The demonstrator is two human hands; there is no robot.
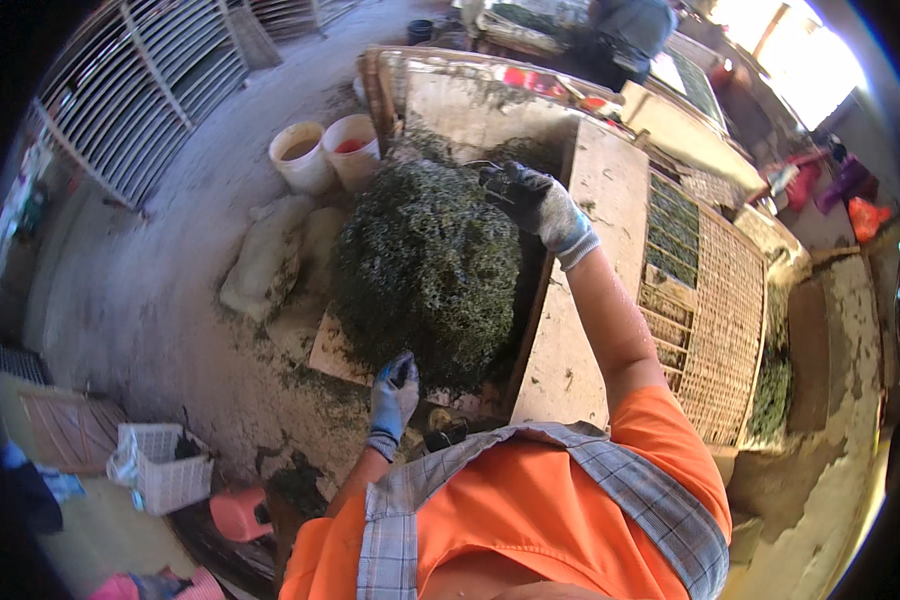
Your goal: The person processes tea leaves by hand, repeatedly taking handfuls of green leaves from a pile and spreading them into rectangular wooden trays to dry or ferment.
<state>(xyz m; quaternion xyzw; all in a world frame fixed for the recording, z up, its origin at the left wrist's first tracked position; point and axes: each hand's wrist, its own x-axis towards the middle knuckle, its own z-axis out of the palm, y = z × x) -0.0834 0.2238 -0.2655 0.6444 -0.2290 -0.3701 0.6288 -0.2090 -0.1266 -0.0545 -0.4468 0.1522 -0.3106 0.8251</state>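
A large heap of dark green seaweed-like strands point(431, 270) is piled on boards in front of me. My right hand point(525, 199), in a grey-and-blue work glove with dark, wet fingers, is raised at the heap's far right side. Its curled fingertips pinch what looks like a thin pale strand point(482, 163). My left hand point(395, 394), gloved alike, is at the heap's near edge with its fingers bent. Whether anything lies inside those fingers is hidden. A wooden board point(562, 352) runs along the heap's right side, below my right forearm.
Two white buckets point(298, 159) and pale sacks point(266, 255) stand left of the heap. Slatted frames and a woven mat point(727, 322) lie at right. A white plastic crate point(169, 465) and a pink stool point(240, 514) are at lower left. Another person point(634, 34) works at the far side.
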